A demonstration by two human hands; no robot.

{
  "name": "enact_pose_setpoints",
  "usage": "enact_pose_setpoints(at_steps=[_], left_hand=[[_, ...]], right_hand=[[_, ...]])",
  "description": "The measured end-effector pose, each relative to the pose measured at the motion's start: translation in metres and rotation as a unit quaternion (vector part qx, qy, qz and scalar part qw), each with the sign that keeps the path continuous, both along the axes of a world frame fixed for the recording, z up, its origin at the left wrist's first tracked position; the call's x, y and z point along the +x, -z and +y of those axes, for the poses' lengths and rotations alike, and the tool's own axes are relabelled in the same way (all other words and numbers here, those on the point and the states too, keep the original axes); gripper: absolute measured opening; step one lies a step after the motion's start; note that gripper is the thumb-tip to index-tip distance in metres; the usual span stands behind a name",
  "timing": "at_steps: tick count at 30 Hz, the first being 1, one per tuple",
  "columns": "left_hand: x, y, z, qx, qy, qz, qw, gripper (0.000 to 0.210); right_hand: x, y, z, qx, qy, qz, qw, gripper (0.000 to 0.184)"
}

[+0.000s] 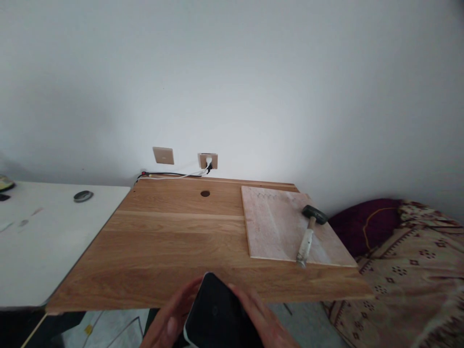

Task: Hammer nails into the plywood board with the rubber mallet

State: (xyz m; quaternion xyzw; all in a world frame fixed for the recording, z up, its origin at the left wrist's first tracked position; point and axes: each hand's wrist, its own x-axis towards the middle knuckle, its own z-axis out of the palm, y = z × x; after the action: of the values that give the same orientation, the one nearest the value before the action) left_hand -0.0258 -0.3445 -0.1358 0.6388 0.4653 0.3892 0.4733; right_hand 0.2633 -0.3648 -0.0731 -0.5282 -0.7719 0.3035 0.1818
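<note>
At the bottom of the head view, close to the camera, is a black phone-like device (217, 309) with rounded corners, a pale edge and a faint round mark on its face. My left hand (172, 314) is closed along its left side, the fingers partly hidden behind it. Along the right side, my right hand (259, 311) is closed on it too, fingers pointing away from me. The device is tilted and overlaps the near edge of the wooden tabletop (174, 246). Its lower end runs out of the frame.
A mallet (309, 232) lies on a pale board (270, 227) at the tabletop's right. Left stands a white table (61, 237) with a small round dish (83, 195). Cables run along the wall to a socket (208, 161). Patterned fabric (409, 275) lies at the right.
</note>
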Motion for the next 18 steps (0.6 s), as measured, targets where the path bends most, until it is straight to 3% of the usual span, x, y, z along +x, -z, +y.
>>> enact_pose_setpoints(at_steps=[2,5,9,13,18], left_hand=[[0.007,-0.001,0.011,-0.052,0.022,-0.043,0.997,0.092],[0.010,-0.014,0.023,-0.084,0.024,-0.056,0.995,0.096],[0.017,-0.042,0.026,-0.091,0.015,-0.160,0.983,0.101],[0.030,-0.069,0.017,-0.149,-0.049,-0.277,0.948,0.093],[0.032,-0.081,0.011,-0.196,-0.037,-0.373,0.906,0.087]], right_hand=[[0.004,-0.031,0.015,-0.029,-0.054,-0.003,0.998,0.087],[0.000,-0.053,0.025,-0.021,-0.052,-0.003,0.998,0.095],[-0.012,-0.059,0.027,-0.025,-0.032,0.023,0.999,0.107],[-0.018,-0.062,0.031,-0.026,-0.024,0.019,0.999,0.118],[-0.013,-0.061,0.032,0.054,-0.065,-0.027,0.996,0.119]])
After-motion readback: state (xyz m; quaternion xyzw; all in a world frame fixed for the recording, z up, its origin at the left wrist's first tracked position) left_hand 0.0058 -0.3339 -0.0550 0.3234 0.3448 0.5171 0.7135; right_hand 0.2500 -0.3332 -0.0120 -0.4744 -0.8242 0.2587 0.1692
